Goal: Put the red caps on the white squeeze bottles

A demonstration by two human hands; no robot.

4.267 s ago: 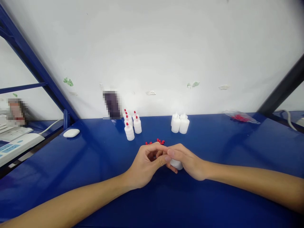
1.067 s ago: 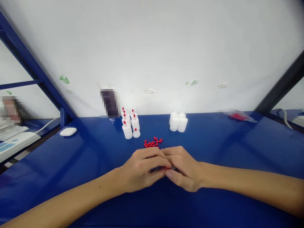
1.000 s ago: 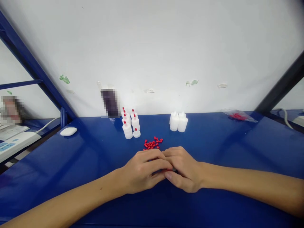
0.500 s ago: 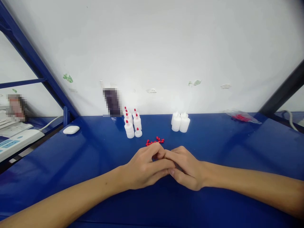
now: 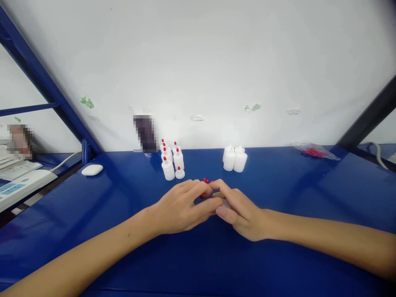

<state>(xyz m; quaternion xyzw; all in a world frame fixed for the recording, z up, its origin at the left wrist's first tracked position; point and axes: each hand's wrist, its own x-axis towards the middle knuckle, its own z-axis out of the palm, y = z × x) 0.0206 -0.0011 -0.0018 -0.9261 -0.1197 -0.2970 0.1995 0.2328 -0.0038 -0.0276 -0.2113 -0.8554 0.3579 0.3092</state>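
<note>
My left hand [image 5: 185,206] and my right hand [image 5: 239,210] meet at the fingertips over the middle of the blue table [image 5: 198,264]. The fingers of both are bent and closed in; what they hold, if anything, is hidden between them. Small red caps [image 5: 206,180] lie just beyond the fingers, partly covered by them. Behind my left hand stand several white bottles with red tips [image 5: 168,170], beside a low white piece with a red tip [image 5: 180,173]. White bottles without red tips [image 5: 239,161] form a group farther right.
A clear bag with red pieces [image 5: 315,152] lies at the back right. A white mouse-shaped object [image 5: 92,170] rests at the left, near a white power strip [image 5: 15,185]. Blue frame posts [image 5: 64,99] flank the table, and a white wall [image 5: 198,74] is behind.
Both hands have moved slightly away from me, toward the red caps, and now cover more of them. The bottles stand as before.
</note>
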